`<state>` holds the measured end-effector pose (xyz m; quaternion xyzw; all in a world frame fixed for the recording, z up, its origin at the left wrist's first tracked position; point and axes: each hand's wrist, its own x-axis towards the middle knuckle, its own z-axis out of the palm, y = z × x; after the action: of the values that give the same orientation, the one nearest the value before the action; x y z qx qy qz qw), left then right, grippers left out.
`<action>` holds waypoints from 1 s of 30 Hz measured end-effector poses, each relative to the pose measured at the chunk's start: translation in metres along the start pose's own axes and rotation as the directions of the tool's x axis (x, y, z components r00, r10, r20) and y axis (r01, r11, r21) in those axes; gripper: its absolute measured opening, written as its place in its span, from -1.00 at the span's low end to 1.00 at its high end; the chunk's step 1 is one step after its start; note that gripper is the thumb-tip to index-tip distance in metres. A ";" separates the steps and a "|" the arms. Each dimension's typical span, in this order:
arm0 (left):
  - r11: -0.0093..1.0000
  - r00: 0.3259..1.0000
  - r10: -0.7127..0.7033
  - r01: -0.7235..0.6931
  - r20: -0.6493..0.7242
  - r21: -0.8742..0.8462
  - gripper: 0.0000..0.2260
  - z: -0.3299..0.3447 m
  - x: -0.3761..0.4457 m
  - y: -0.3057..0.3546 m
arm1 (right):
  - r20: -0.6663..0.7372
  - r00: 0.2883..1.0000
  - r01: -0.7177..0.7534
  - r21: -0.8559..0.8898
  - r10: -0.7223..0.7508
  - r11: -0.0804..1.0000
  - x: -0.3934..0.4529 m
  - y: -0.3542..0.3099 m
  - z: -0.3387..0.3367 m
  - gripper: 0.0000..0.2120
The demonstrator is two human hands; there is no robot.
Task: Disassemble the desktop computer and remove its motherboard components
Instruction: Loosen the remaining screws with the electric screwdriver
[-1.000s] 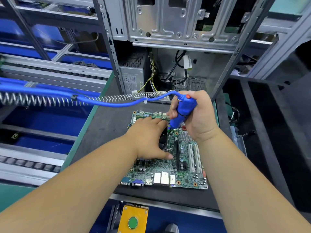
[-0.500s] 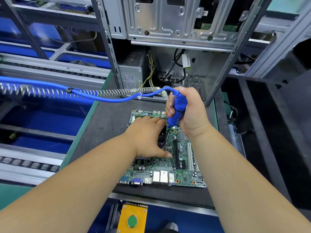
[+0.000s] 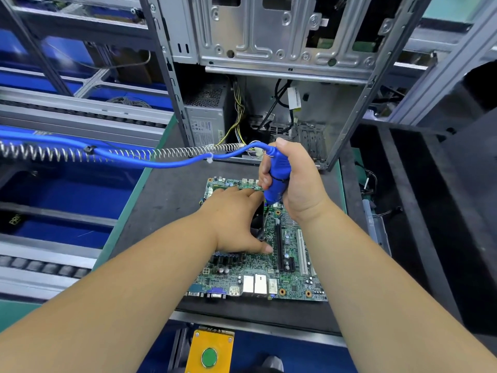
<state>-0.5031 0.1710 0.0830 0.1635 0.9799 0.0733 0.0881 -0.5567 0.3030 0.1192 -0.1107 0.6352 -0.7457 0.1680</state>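
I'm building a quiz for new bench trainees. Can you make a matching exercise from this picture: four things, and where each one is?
Things:
1. green motherboard
2. blue powered screwdriver
3. yellow box with green button
4. grey metal computer case

Places:
A. gripped in the right hand
B. behind the board, open
C. flat on the dark mat
D. below the bench's front edge

Pairs: 1-C, 2-A, 3-D, 4-B

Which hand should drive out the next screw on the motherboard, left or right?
Right, most likely. The right hand already grips the blue electric screwdriver, its bit pointing down at the motherboard. The left hand lies over the black fan, steadying it, and holds no tool.
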 end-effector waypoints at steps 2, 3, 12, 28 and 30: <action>1.000 1.000 0.001 -0.001 0.004 0.010 -0.11 0.000 0.001 0.001 | -0.001 1.000 -0.007 -0.002 0.007 1.000 0.001 0.001 0.000 -0.57; 1.000 1.000 0.004 -0.004 0.009 0.014 -0.11 0.000 0.002 0.001 | 0.000 1.000 -0.011 0.000 0.011 1.000 0.001 0.002 0.000 -0.57; 0.984 0.994 0.043 -0.059 0.098 0.167 -0.09 0.001 0.007 0.004 | -0.027 1.000 0.003 0.049 -0.001 0.999 0.000 0.004 -0.005 -0.55; 0.973 0.974 0.064 -0.109 0.216 0.204 -0.03 -0.006 0.016 0.005 | -0.025 0.999 -0.024 0.025 0.024 0.999 0.003 0.000 -0.002 -0.57; 0.971 0.973 0.069 -0.116 0.221 0.211 -0.02 -0.005 0.017 0.004 | -0.012 1.000 -0.023 0.020 0.023 1.000 0.003 0.001 -0.001 -0.58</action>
<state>-0.5187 0.1798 0.0860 0.2250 0.9582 -0.0507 0.1695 -0.5599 0.3029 0.1181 -0.0972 0.6302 -0.7505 0.1737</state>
